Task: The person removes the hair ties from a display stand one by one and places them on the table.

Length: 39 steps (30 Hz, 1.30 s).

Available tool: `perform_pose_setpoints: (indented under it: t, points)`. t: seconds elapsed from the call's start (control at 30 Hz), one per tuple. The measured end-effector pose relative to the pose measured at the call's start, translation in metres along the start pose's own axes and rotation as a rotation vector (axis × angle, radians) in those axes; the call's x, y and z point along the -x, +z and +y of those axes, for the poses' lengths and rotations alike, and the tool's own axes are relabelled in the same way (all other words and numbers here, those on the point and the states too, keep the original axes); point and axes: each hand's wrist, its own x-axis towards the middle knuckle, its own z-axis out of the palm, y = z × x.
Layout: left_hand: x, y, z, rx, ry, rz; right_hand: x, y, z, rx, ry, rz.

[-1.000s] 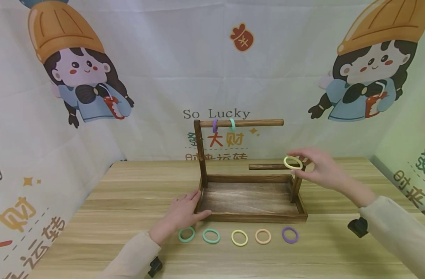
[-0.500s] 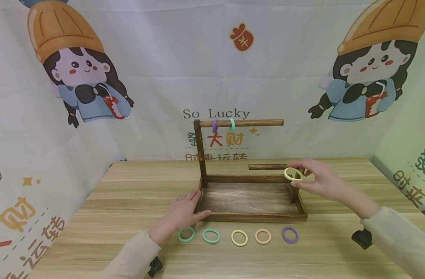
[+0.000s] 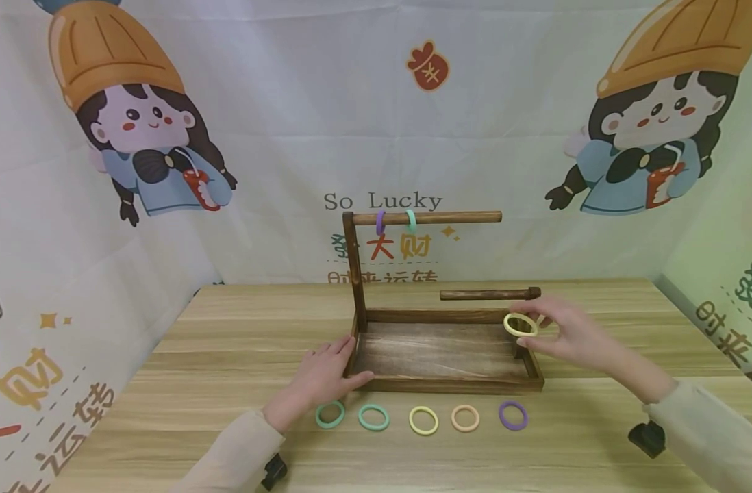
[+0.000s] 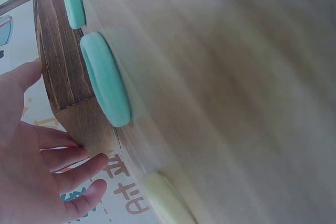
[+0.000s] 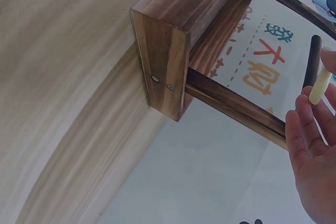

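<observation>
Our right hand (image 3: 567,335) pinches a yellow ring (image 3: 520,324) over the wooden stand (image 3: 444,383)'s right end, below its short peg (image 3: 483,294). Left hand (image 3: 323,376), fingers flat, rests on the stand's front-left corner. Head view only: 5 rings along table (image 3: 197,383)'s front edge, 2 on top bar (image 3: 425,218).

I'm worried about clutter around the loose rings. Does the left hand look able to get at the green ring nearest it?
Probably yes. The left hand rests on the tray's corner, right beside the green ring; bare table surrounds it and nothing covers it.
</observation>
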Motion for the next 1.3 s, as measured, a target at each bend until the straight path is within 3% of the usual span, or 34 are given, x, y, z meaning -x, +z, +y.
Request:
perform_pose_setpoints:
  t: [0.53, 0.93, 1.17, 1.3]
  points:
    - [-0.001, 0.001, -0.001, 0.005, 0.005, 0.008, 0.021, 0.007, -0.004, -0.021, 0.093, -0.056]
    - [0.0, 0.0, 0.0, 0.003, 0.006, 0.008, 0.035, 0.011, -0.004, -0.032, 0.106, -0.054]
    - [0.001, 0.0, 0.0, 0.002, 0.006, 0.004, 0.042, 0.014, -0.006, -0.055, 0.057, -0.033]
    - [0.0, 0.0, 0.0, 0.0, 0.006, 0.005, 0.046, 0.015, -0.007, -0.048, 0.082, -0.044]
